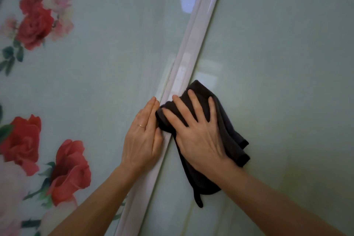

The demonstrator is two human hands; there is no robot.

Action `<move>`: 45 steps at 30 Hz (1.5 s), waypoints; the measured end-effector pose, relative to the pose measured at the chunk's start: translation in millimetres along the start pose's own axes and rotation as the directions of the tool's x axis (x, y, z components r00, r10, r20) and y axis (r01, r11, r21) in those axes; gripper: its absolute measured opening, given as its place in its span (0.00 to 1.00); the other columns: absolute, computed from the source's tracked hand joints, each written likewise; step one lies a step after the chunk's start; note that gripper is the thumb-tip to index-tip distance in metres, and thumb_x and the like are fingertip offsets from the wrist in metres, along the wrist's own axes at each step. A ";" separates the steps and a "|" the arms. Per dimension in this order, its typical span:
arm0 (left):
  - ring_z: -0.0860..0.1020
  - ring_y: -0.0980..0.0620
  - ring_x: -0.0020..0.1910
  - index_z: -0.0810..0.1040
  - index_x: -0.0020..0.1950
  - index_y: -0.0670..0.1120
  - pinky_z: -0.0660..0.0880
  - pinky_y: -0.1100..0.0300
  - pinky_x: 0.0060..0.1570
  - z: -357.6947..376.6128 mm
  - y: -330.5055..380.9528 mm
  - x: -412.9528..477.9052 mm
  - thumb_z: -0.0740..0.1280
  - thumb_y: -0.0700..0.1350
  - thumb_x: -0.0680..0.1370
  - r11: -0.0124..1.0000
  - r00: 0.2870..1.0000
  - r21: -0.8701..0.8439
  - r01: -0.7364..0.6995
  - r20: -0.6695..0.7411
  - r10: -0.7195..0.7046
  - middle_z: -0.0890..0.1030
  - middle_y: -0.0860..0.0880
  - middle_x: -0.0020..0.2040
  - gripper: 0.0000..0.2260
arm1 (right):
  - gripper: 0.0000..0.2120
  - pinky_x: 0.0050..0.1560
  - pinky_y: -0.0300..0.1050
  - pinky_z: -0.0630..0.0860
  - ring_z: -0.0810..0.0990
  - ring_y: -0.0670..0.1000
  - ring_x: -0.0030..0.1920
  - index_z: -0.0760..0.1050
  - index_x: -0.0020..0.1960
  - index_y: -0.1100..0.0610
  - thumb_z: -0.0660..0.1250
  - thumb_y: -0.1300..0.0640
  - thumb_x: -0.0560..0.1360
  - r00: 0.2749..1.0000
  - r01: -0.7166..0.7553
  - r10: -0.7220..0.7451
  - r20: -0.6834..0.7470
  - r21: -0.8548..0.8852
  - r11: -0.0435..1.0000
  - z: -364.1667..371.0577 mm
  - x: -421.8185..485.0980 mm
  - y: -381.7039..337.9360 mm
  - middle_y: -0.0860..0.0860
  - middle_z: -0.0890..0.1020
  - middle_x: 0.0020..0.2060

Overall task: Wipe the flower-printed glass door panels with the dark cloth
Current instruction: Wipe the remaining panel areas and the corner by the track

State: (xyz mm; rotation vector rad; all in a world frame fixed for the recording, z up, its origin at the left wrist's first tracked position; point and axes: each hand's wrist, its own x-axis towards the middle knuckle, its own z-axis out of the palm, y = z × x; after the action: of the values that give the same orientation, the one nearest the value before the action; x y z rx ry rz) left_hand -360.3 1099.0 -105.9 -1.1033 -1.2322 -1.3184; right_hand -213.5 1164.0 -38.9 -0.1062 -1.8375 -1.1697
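Right hand (199, 136) lies nearest, its grip wide, fingers spread flat to press the cloth (226, 120) against the right panel (277, 63) just beside the frame (193, 44). Left hand (142, 140), grip also wide and holding nothing, rests flat on the left panel (105, 44) along that frame. A good wipe likely needs even palm pressure and overlapping strokes right into the frame edge.

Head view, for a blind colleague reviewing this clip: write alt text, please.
A right hand presses a dark cloth flat against the right pale-green glass panel at the white frame. The left hand rests flat along that frame; red and pink roses decorate the left panel.
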 end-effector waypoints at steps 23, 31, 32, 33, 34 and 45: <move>0.63 0.43 0.77 0.61 0.78 0.36 0.58 0.51 0.77 0.2 13.5 -18.1 0.53 0.48 0.84 0.998 0.998 0.036 -0.056 -0.038 0.057 0.64 0.39 0.78 0.24 | 0.27 0.77 0.68 0.53 0.60 0.60 0.80 0.72 0.75 0.50 0.63 0.48 0.76 0.994 -0.101 0.102 0.032 -0.005 0.995 -1.7 -34.1 -23.7 0.53 0.66 0.78; 0.63 0.43 0.78 0.61 0.78 0.37 0.60 0.48 0.77 17.2 31.2 -8.2 0.54 0.43 0.85 0.985 0.996 0.155 -0.077 -0.037 0.084 0.64 0.39 0.78 0.23 | 0.29 0.77 0.71 0.48 0.57 0.63 0.80 0.66 0.79 0.54 0.57 0.48 0.79 0.912 -0.406 0.410 -0.008 -0.154 0.901 0.1 -3.9 -18.0 0.57 0.62 0.80; 0.64 0.43 0.78 0.61 0.78 0.37 0.60 0.49 0.77 17.6 32.0 -7.5 0.55 0.43 0.85 0.986 0.996 0.147 -0.075 -0.046 0.083 0.64 0.39 0.78 0.22 | 0.28 0.77 0.71 0.49 0.57 0.63 0.80 0.66 0.78 0.55 0.58 0.48 0.79 0.905 -0.422 0.425 -0.016 -0.153 0.893 1.6 -3.1 -20.7 0.57 0.63 0.80; 0.64 0.43 0.78 0.61 0.78 0.37 0.59 0.49 0.77 17.7 32.1 -6.3 0.55 0.42 0.85 0.987 0.995 0.144 -0.077 -0.050 0.085 0.64 0.39 0.78 0.22 | 0.28 0.76 0.71 0.49 0.58 0.63 0.80 0.67 0.78 0.55 0.59 0.49 0.79 0.900 -0.434 0.435 -0.029 -0.149 0.889 2.5 -1.2 -21.9 0.57 0.63 0.79; 0.64 0.43 0.78 0.61 0.78 0.37 0.59 0.49 0.77 17.8 32.6 -6.4 0.55 0.42 0.85 0.987 0.996 0.144 -0.073 -0.049 0.080 0.64 0.39 0.78 0.22 | 0.28 0.76 0.71 0.50 0.58 0.63 0.80 0.67 0.78 0.56 0.60 0.49 0.79 0.899 -0.437 0.436 -0.043 -0.142 0.888 2.5 -0.3 -21.8 0.57 0.64 0.79; 0.61 0.44 0.79 0.60 0.79 0.38 0.56 0.50 0.78 12.4 30.8 -6.8 0.50 0.46 0.85 0.981 0.996 0.174 -0.086 0.026 0.083 0.62 0.41 0.80 0.24 | 0.31 0.77 0.70 0.50 0.55 0.63 0.81 0.62 0.81 0.56 0.56 0.45 0.81 0.879 -0.476 0.474 -0.055 -0.178 0.861 -10.4 -34.5 -4.3 0.57 0.61 0.80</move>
State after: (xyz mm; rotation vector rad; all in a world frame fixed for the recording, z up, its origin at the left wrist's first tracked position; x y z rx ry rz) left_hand -329.0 1111.8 -108.5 -1.0330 -1.2753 -1.1155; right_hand -189.3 1166.8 -65.8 -0.6278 -1.5626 -0.9776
